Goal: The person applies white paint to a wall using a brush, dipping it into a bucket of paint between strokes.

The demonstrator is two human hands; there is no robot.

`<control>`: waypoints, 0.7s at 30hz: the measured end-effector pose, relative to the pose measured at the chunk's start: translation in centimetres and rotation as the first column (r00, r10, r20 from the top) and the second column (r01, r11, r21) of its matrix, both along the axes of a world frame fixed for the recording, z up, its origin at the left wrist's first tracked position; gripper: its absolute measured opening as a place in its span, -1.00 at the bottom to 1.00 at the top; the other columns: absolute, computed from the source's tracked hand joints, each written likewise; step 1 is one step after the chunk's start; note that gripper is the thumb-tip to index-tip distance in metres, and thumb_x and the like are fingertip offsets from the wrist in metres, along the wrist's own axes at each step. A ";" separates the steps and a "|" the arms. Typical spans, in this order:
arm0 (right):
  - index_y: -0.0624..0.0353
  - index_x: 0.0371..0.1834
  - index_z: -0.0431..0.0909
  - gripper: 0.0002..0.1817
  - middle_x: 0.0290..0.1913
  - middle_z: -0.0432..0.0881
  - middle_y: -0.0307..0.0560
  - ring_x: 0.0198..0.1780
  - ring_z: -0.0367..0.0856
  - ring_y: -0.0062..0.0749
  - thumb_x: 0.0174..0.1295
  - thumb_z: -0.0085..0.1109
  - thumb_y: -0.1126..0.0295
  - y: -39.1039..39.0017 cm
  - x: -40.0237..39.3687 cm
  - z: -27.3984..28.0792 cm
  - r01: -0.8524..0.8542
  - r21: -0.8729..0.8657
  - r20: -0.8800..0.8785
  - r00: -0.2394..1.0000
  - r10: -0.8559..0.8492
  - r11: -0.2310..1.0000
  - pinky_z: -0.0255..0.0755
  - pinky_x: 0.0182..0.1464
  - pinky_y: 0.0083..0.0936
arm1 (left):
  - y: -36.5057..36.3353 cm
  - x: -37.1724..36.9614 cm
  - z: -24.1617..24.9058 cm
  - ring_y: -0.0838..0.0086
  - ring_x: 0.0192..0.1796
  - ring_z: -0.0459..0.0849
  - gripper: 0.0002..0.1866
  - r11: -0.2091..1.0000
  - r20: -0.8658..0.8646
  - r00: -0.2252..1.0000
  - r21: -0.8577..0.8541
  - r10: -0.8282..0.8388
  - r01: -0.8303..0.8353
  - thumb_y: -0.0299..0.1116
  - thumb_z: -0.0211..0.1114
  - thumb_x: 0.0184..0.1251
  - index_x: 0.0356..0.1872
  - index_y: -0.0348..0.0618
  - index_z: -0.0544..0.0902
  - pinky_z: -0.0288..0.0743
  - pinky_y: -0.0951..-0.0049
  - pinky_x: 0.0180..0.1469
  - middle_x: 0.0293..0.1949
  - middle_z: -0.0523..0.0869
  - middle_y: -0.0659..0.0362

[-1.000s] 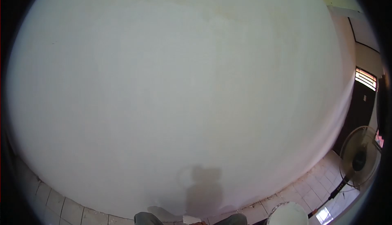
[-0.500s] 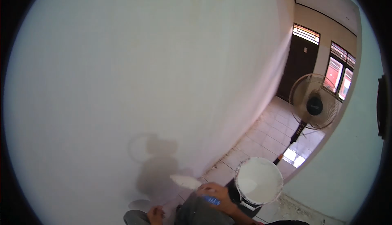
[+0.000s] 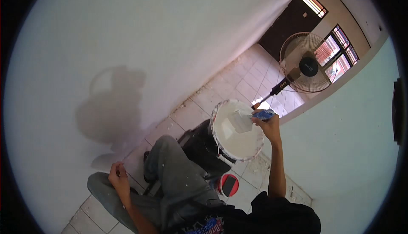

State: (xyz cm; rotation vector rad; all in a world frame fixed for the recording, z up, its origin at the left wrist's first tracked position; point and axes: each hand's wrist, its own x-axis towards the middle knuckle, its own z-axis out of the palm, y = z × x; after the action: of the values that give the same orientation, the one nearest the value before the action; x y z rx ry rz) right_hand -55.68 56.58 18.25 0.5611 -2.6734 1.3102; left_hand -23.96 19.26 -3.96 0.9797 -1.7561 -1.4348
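My right hand [image 3: 268, 127] grips a paintbrush [image 3: 243, 121] by its blue handle. The brush's wide white bristles are over the mouth of a bucket of white paint [image 3: 216, 137], overlapping the paint in this view. Smears of paint coat the bucket's rim. Underneath, a black container [image 3: 199, 142] stands close to my knee. My left hand [image 3: 118, 175] rests near my other knee, clear of the bucket, with its fingers curled together; whatever may be between them I cannot make out.
A standing fan [image 3: 309, 66] is just beyond the bucket, near the wall opening. The white wall [image 3: 170, 30] runs along my left. Beside my leg sits a small red-topped tub [image 3: 221, 187] with a dark flat object [image 3: 228, 185] on it. Pale tiles [image 3: 187, 115] cover the floor.
My right hand has swung from near the wall and my knee to over the bucket, brush still in it. The view has tipped down, showing my legs and more floor.
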 end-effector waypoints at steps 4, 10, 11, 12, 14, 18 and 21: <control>0.34 -0.33 0.68 -0.83 -0.54 0.66 -0.16 -0.55 0.58 -0.59 -0.03 0.35 0.52 2.9 -3.5 -6.9 -0.062 0.022 0.104 0.993 0.060 0.998 0.49 -0.44 -0.60 | 0.4 -0.9 0.0 0.63 -0.55 0.41 -0.90 0.999 0.054 0.998 -0.020 -0.041 0.042 -0.50 0.13 0.35 -0.26 -0.28 0.61 0.28 0.54 -0.49 -0.61 0.48 0.25; 0.33 -0.26 0.69 -0.81 -0.47 0.69 -0.13 -0.48 0.64 -0.53 0.02 0.34 0.54 3.3 -5.8 -11.8 -0.026 -0.053 0.306 0.951 0.041 0.998 0.54 -0.39 -0.63 | 0.1 -1.5 -1.9 0.53 -0.54 0.47 -0.91 0.994 0.148 0.988 -0.088 -0.053 0.066 -0.52 0.14 0.33 -0.27 -0.30 0.60 0.35 0.46 -0.44 -0.59 0.52 0.17; 0.31 -0.27 0.71 -0.80 -0.49 0.69 -0.12 -0.49 0.64 -0.54 0.01 0.34 0.50 3.3 -6.1 -12.6 -0.044 -0.008 0.304 0.952 0.044 0.999 0.54 -0.39 -0.60 | 0.1 -1.6 -2.3 0.52 -0.55 0.47 -0.91 0.992 0.155 0.987 -0.107 -0.048 0.065 -0.52 0.14 0.32 -0.28 -0.30 0.59 0.36 0.45 -0.44 -0.59 0.52 0.16; 0.28 -0.27 0.72 -0.79 -0.51 0.69 -0.12 -0.51 0.63 -0.54 0.00 0.34 0.46 3.5 -6.4 -13.7 -0.062 0.037 0.303 0.952 0.048 0.997 0.53 -0.39 -0.57 | 0.1 -1.6 -2.8 0.50 -0.55 0.48 -0.92 0.990 0.161 0.986 -0.126 -0.043 0.063 -0.52 0.14 0.32 -0.29 -0.31 0.59 0.36 0.44 -0.44 -0.59 0.52 0.15; 0.24 -0.26 0.74 -0.76 -0.52 0.69 -0.11 -0.52 0.64 -0.52 -0.01 0.35 0.40 3.7 -6.9 -15.1 -0.082 0.094 0.291 0.955 0.052 0.992 0.54 -0.37 -0.52 | 0.0 -1.3 -4.4 0.59 -0.57 0.45 -0.90 0.975 0.181 0.982 -0.205 -0.048 0.085 -0.48 0.15 0.36 -0.28 -0.29 0.60 0.34 0.50 -0.50 -0.60 0.52 0.21; 0.20 -0.26 0.74 -0.76 -0.51 0.71 -0.06 -0.46 0.69 -0.42 -0.01 0.34 0.37 2.6 -6.4 -14.8 -0.080 0.167 0.213 0.976 0.044 0.983 0.56 -0.32 -0.48 | -0.1 -1.3 -4.3 0.41 -0.54 0.51 -0.91 0.989 0.229 0.972 -0.128 -0.044 0.075 -0.49 0.16 0.31 -0.32 -0.33 0.57 0.40 0.37 -0.41 -0.60 0.52 0.06; 0.25 -0.24 0.72 -0.77 -0.49 0.70 -0.09 -0.48 0.66 -0.48 0.06 0.33 0.39 2.3 -6.2 -14.2 -0.101 0.278 0.119 0.990 0.070 0.955 0.54 -0.35 -0.54 | 0.0 -1.7 -2.8 0.38 -0.55 0.51 -0.91 0.991 0.233 0.970 -0.091 -0.075 0.099 -0.50 0.16 0.28 -0.32 -0.34 0.58 0.41 0.35 -0.40 -0.61 0.52 0.05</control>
State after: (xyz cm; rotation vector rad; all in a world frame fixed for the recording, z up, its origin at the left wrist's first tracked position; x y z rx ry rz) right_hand -61.87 58.84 4.03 0.6620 -2.9826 1.0056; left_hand -25.67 19.31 -6.78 1.0596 -2.0414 -1.3130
